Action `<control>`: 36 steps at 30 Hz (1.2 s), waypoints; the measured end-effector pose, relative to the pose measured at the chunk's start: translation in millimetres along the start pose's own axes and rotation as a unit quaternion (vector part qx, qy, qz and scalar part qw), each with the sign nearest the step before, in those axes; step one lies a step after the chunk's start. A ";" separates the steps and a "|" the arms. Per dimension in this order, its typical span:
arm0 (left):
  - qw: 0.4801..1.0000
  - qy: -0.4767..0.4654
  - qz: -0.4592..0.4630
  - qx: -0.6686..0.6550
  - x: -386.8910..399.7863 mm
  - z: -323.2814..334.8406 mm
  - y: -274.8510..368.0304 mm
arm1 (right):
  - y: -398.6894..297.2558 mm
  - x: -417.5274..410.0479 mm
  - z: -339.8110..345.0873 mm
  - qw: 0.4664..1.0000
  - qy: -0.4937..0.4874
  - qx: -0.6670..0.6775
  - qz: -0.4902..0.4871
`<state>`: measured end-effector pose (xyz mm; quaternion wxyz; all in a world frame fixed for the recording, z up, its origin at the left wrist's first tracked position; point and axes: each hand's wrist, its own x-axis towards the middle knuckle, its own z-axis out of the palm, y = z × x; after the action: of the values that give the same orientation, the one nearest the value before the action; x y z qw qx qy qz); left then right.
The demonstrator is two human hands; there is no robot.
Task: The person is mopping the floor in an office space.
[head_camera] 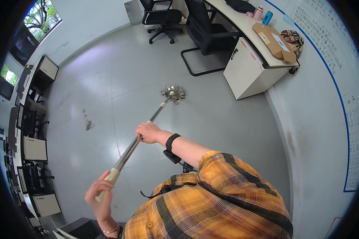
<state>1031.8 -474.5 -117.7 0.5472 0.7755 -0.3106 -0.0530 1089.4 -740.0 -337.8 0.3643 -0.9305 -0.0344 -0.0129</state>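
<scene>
Both my hands are on the pole of a round-headed mop. My left hand (100,192), lower left with a bracelet at the wrist, is around the pale plastic grip (112,176) at the top end. Farther down, my right hand (148,132) is closed around the metal pole (128,151); a black band (170,142) circles that wrist. The pole slants away to a shiny metal disc (172,90) with grey strands (182,94) spread around it on the grey floor (143,74).
A black cantilever chair (206,38) and a white cabinet (245,67) stand beyond the mop head, under a long desk (236,18). A wheeled chair (161,18) is farther back. Dark smudges (89,125) mark the floor at left. Desks with cabinets (35,148) line the left side.
</scene>
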 end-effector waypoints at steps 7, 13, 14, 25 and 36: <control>0.995 0.017 0.047 -0.086 11.2 -21.4 -8.6 | -22.2 -12.6 -3.2 0.999 -0.032 -0.024 0.007; 0.972 -0.099 0.030 -0.212 26.7 17.7 -31.3 | 15.9 -81.6 -16.0 0.993 0.027 -0.087 0.079; 0.966 -0.114 0.033 -0.229 29.5 32.1 -33.3 | 25.6 -93.5 -16.6 0.990 0.027 -0.101 0.100; 0.923 -0.274 -0.022 -0.269 33.0 77.9 -31.3 | 75.4 -186.8 -33.1 0.970 0.090 -0.079 0.213; 0.995 0.072 -0.016 -0.066 -39.7 -28.5 58.3 | -42.9 -77.9 12.8 0.994 -0.104 -0.006 0.025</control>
<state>987.3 -441.9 -65.3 0.6175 0.7443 -0.2531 -0.0260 1008.5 -704.1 -322.0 0.3532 -0.9296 -0.0492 0.0928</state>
